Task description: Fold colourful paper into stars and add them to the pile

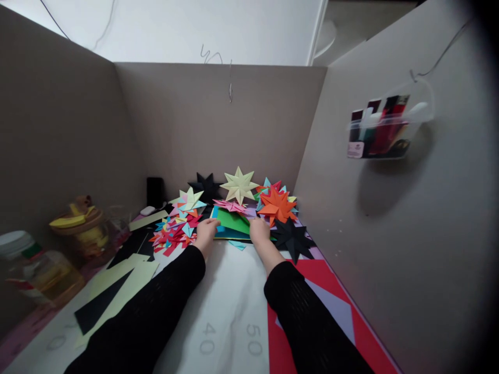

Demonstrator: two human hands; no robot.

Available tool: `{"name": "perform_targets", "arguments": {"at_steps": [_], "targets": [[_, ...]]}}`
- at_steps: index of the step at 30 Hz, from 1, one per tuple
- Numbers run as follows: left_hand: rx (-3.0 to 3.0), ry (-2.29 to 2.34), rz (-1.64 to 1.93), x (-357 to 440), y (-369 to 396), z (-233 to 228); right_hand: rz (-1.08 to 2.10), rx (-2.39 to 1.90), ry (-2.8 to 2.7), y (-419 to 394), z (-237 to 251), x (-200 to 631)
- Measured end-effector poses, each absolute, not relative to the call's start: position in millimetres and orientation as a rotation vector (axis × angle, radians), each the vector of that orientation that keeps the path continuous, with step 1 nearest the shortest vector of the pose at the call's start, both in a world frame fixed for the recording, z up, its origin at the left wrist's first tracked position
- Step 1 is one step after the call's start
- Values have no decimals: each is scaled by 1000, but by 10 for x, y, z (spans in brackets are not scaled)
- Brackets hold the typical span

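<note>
Holding green paper (233, 220) | left hand (207, 232), right hand (259, 231) apart — each seemingly pinching an edge | next move likely needs even grip

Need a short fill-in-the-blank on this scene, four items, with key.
1. The top sheet between the left hand and the right hand is ____.
2. Between the orange star and the red paper lies a ____ star.
3. The sleeves on both arms are ____.
4. The tub hangs on the wall to the person's ____.

Missing words: green; black; black; right.
</note>
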State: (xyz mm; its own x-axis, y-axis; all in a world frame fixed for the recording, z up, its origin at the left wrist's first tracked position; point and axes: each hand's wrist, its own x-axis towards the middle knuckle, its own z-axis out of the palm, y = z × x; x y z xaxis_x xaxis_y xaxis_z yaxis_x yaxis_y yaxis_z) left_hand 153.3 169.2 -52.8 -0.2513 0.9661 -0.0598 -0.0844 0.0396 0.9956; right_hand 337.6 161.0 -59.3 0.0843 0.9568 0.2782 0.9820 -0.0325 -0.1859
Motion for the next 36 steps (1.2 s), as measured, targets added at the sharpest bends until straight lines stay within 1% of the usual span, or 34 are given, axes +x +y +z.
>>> {"name": "perform_targets", "arguments": {"at_steps": [8, 12, 16, 23, 29, 36], "targets": [[917, 1307, 1231, 1466, 1728, -549, -160, -1979, -1927, 1566, -595, 3360], [961, 1265, 1199, 1353, 1669, -618, -167, -1831, -2037, 1535, -592, 3358], [997, 1242, 1203, 1322, 1626, -717, -119, -1688, -2188, 1504, -619, 3354], [1000, 1207, 1235, 1330, 1682, -870, 40, -1609, -2219, 1457, -598, 3329], [986, 1184, 1234, 1326, 1652, -831, 149, -1614, -2159, 1524, -631, 3368], [998, 1153, 1227, 1309, 1582, -787, 118, -1584, -2156, 1551, -680, 3377]]}}
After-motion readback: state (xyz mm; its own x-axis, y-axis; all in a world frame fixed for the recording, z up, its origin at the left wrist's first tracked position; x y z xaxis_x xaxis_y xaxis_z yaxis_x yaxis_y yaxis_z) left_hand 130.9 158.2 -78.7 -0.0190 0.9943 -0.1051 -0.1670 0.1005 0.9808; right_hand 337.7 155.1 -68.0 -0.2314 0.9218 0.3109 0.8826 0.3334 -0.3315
